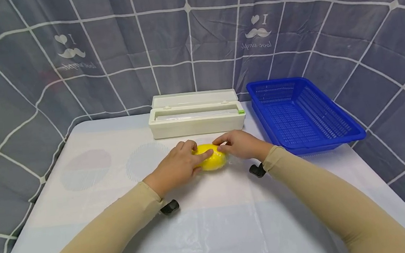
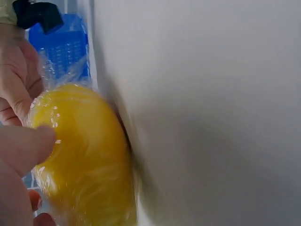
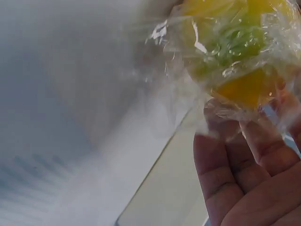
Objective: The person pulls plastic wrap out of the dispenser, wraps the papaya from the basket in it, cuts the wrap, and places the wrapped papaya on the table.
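Observation:
A rounded yellow fruit [image 1: 211, 164], wrapped in clear plastic wrap, lies on the table between both hands. My left hand [image 1: 177, 165] holds its left side, the thumb laid over the top. In the left wrist view the film is smooth along the fruit's [image 2: 89, 150] side and bunches loosely at the far end. At that end, my right hand [image 1: 242, 145] has thumb and fingers on the film. Through crinkled plastic wrap [image 3: 235, 52], the right wrist view shows a greenish patch on the fruit's end, with the right fingertips just beneath it.
Behind the hands stands a white plastic wrap dispenser [image 1: 199, 126], its lid raised, a film roll inside and a green slider [image 1: 241, 111] at its right end. A blue plastic basket [image 1: 317, 144] sits at the back right. Grey gridded curtain [image 1: 164, 36] surrounds the table.

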